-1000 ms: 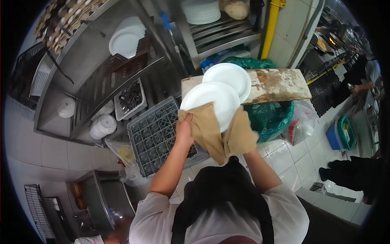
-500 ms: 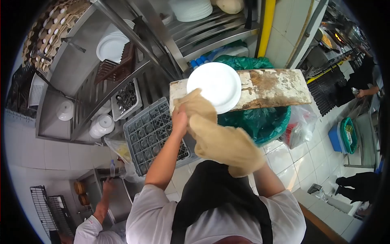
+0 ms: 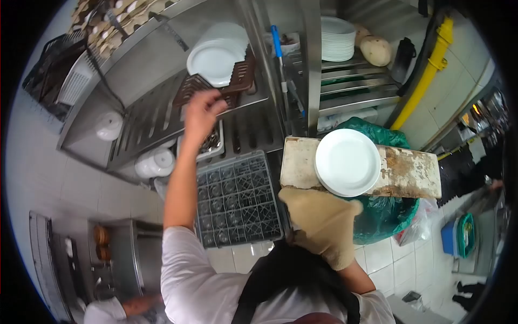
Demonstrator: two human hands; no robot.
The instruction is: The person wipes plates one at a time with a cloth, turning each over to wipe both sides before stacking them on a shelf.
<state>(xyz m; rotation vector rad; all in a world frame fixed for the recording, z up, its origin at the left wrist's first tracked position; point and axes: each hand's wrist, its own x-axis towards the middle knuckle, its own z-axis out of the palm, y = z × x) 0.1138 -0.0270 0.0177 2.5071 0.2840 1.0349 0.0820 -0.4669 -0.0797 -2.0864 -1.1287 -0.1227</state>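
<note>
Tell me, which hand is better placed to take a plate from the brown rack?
Likely the left hand: it's bare and near the rack; the right hand is farther off, hidden by the cloth.

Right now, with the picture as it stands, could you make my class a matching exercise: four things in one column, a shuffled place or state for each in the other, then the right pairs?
Things
1. Tan cloth
2. Gray plastic crate
3. Paint-worn wooden board
4. Left hand

Places and states
A. Under a round white plate
B. Raised near a brown plastic rack
C. Draped over the right hand, hiding it
D. Divided into a grid of compartments

Right pairs: 1-C, 2-D, 3-A, 4-B
</note>
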